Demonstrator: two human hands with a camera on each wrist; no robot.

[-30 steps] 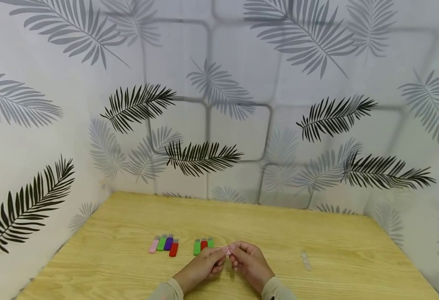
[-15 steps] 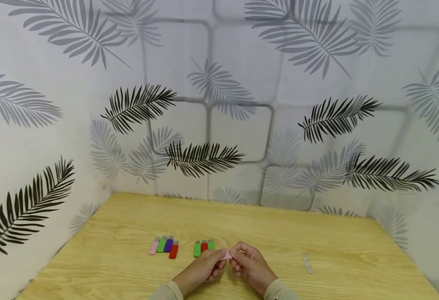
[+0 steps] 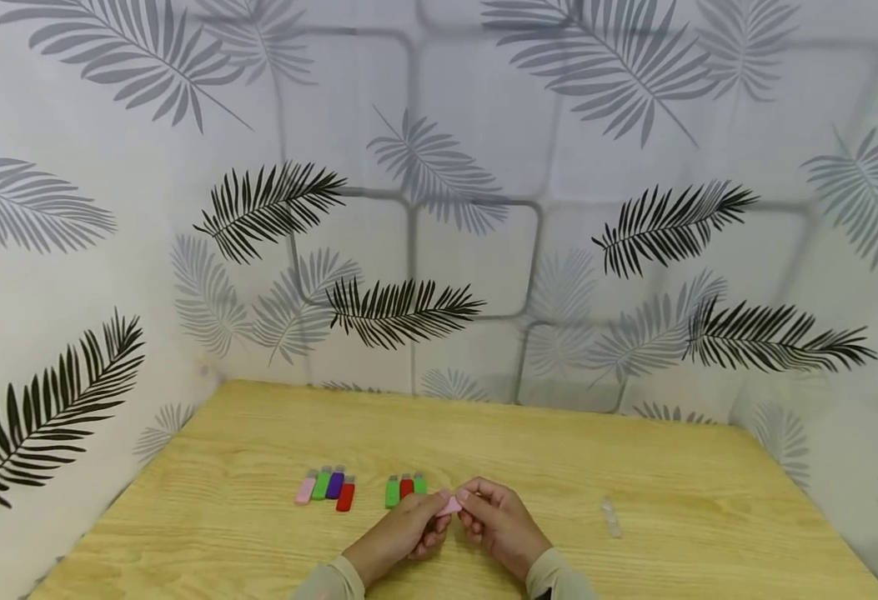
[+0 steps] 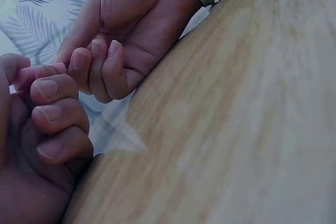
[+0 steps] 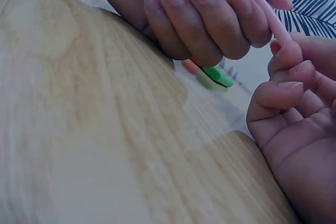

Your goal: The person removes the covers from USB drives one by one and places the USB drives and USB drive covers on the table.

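Note:
Near the table's front, a pink USB flash drive (image 3: 449,506) is held up between my two hands. My left hand (image 3: 401,527) pinches one end between thumb and curled forefinger. At the other end, my right hand (image 3: 504,527) pinches with thumb and forefinger; its fingertips hide what is there. In the right wrist view the pink drive (image 5: 272,17) shows edge-on as a thin slanted body. The left wrist view gives only a small part of the pink drive (image 4: 39,74) between the fingertips. Both hands have their other fingers curled in.
Just beyond my left hand lie two green flash drives (image 3: 393,492) with a red flash drive (image 3: 407,485) between them. Farther left is a row of pink (image 3: 306,489), green (image 3: 322,484), purple (image 3: 336,484) and red flash drives (image 3: 345,496). Small clear pieces (image 3: 610,517) lie at right.
The pink flash drive has tilted slightly in my fingers, and more of its body shows than one second ago. Both hands stay in nearly the same place. The things on the table have not moved.

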